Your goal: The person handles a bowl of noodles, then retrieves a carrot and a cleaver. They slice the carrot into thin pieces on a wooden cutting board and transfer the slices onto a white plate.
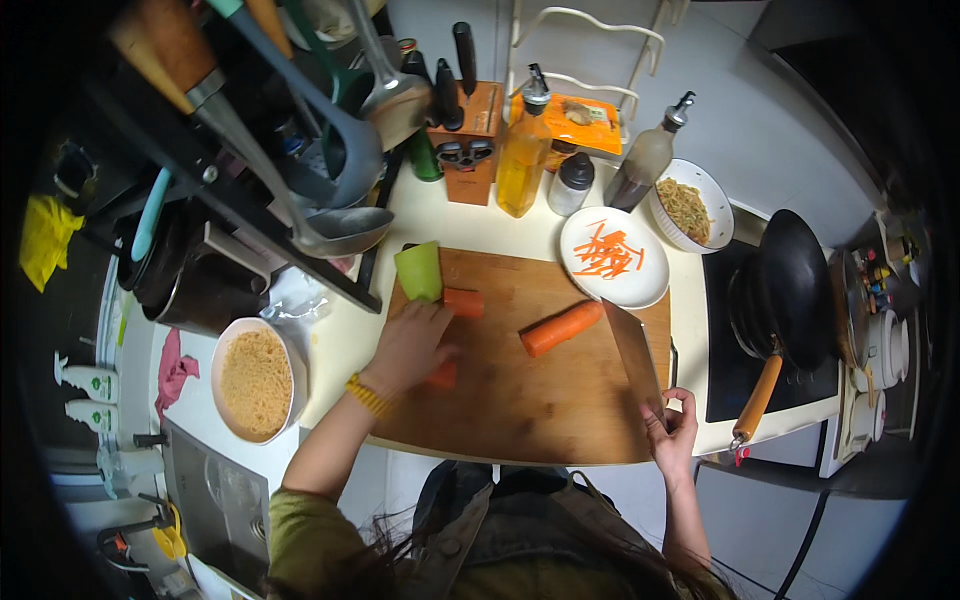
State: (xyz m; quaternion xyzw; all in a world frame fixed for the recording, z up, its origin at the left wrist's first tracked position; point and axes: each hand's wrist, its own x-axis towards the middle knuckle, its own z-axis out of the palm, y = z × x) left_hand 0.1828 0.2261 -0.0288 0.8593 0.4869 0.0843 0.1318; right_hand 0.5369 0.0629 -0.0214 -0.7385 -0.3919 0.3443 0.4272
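Note:
A wooden cutting board lies before me. My left hand is over its left part, slightly blurred, between a carrot piece and another orange carrot piece partly beneath the fingers. Just beyond that hand is a green vegetable piece. My right hand grips a kitchen knife at the board's right edge, its blade pointing away from me. A longer carrot lies between the hands. Carrot strips rest on a white plate that overlaps the board's far right corner.
An oil bottle, a dark-liquid bottle, a shaker and a knife block stand behind the board. Ladles hang at left above a bowl of dry noodles. A wok sits on the cooktop at right.

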